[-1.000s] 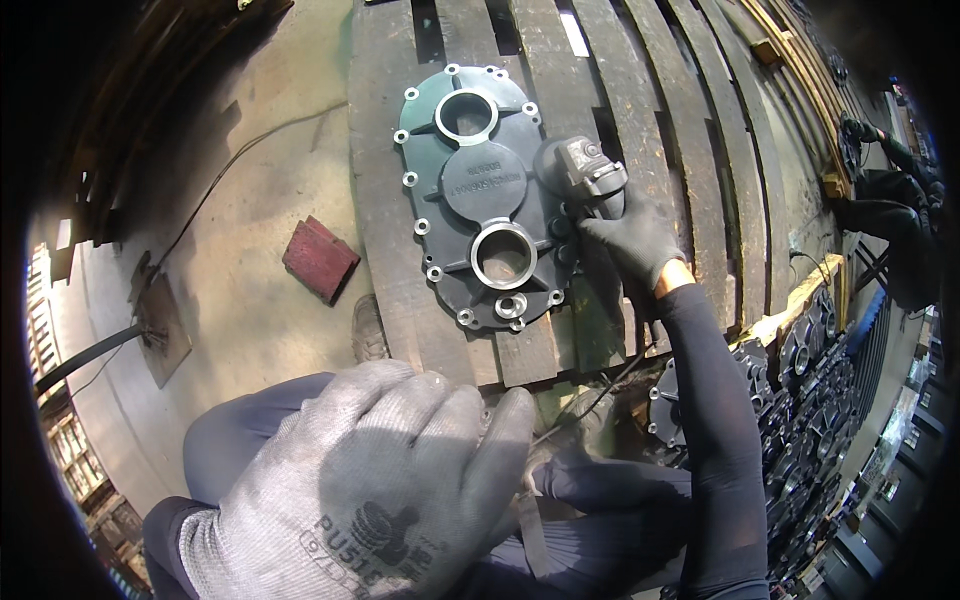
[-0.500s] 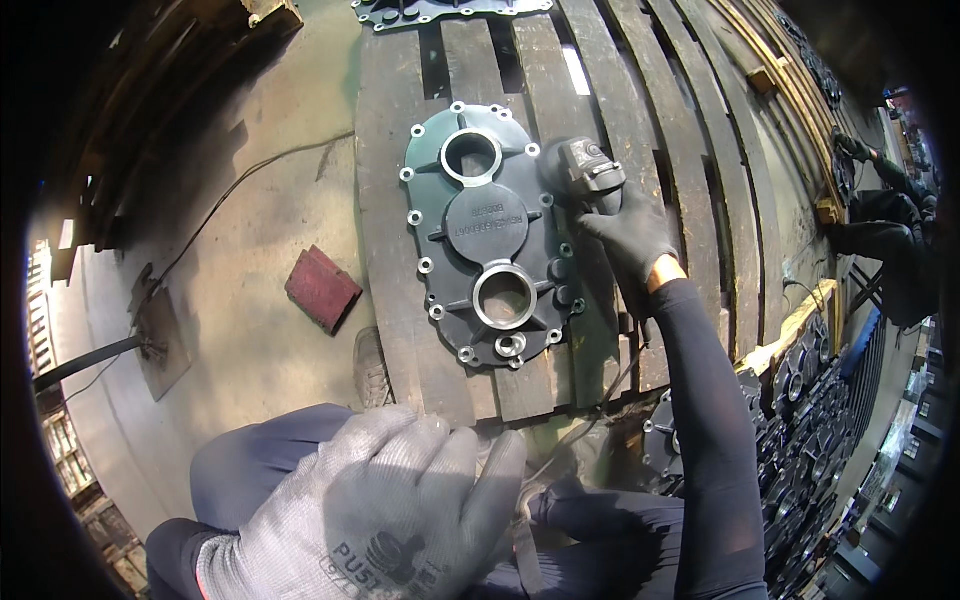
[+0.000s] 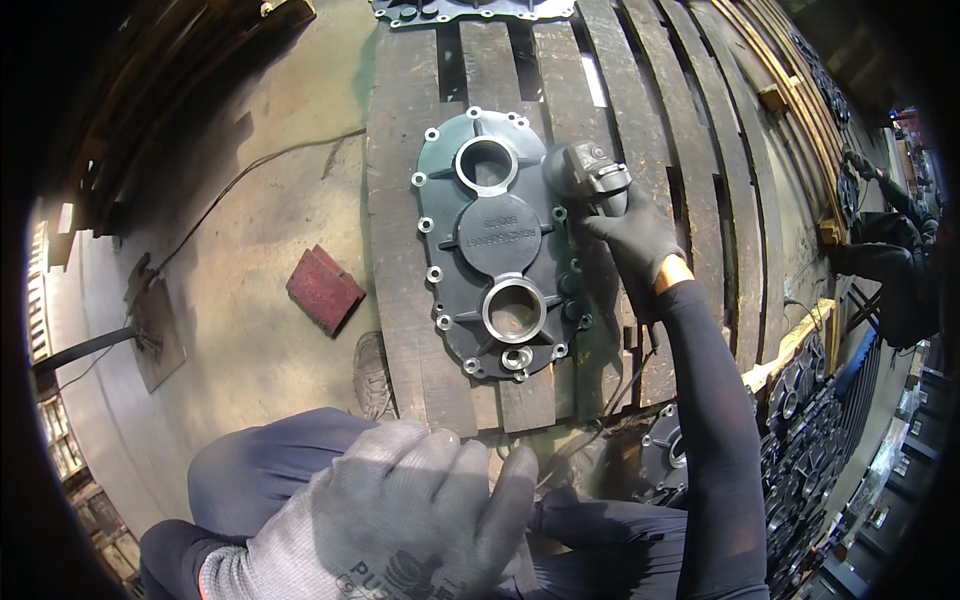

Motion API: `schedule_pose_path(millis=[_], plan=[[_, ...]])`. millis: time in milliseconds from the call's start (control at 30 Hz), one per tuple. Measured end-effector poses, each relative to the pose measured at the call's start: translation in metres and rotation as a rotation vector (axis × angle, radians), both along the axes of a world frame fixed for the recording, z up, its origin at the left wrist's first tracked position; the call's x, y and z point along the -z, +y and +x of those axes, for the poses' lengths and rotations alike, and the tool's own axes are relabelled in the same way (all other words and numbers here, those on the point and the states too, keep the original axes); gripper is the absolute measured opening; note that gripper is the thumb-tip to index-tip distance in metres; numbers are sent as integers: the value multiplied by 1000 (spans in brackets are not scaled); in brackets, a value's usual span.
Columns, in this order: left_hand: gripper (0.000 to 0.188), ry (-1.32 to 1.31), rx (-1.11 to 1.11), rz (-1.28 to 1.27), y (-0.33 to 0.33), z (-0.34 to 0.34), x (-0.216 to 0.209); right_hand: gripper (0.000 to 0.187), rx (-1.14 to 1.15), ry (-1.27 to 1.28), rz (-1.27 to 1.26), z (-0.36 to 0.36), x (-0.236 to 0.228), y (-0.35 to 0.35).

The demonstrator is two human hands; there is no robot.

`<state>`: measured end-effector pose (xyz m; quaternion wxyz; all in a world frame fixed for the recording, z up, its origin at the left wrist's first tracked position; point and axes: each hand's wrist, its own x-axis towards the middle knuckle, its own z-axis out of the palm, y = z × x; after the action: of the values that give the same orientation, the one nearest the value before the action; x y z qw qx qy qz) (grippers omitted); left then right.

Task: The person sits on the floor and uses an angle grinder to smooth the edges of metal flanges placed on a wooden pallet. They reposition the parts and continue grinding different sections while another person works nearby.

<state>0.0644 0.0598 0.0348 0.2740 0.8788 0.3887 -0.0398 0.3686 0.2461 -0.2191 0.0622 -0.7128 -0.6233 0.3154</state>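
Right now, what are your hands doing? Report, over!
Right hand grips the grinder at the edge of the grey metal cover. Left hand held up near the lap, holding nothing visible. Cover lies flat on the wooden pallet.

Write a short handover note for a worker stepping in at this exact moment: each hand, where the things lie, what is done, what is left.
Right hand: gloved, gripping the angle grinder at the upper right edge of the gearbox cover.
Left hand: gloved, empty, raised near the lap.
Cover lies flat on the wooden pallet; a red block lies on the floor to its left.
Done: cannot tell how far the edge is ground.
Left: probably the remaining rim.
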Motion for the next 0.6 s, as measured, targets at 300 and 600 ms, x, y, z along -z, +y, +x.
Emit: schedule_pose_path(millis=[300, 600], plan=[[64, -7, -16, -113, 9, -2, -6, 82, -18, -28, -2, 10, 0, 0], [49, -24, 55, 3, 10, -7, -3, 78, -51, 67, 109, 14, 0, 13]])
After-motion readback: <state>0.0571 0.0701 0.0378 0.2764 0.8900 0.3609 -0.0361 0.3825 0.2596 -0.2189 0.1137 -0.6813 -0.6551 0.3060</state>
